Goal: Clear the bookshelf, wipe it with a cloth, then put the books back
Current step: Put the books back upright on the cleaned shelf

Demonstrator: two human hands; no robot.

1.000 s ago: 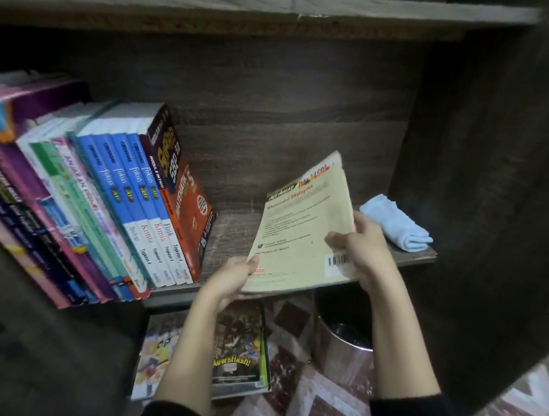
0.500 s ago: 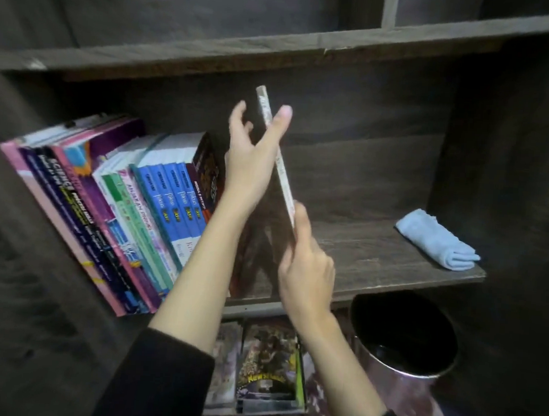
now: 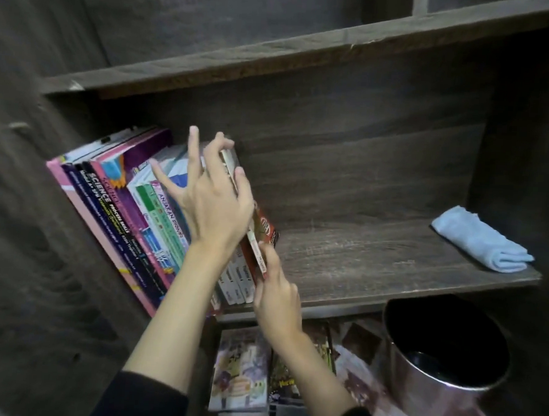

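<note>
One thin, pale-edged, slanted book (image 3: 254, 250)

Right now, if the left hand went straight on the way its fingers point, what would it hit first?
The left hand would likely meet the back panel just above the books, though depth is unclear.

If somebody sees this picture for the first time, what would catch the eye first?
Two hands in the middle: the left hand holds a thin book against the row of leaning books on the shelf, while the right hand touches its lower end. A folded blue cloth lies at the shelf's right end, and a metal bin stands below it.
</note>
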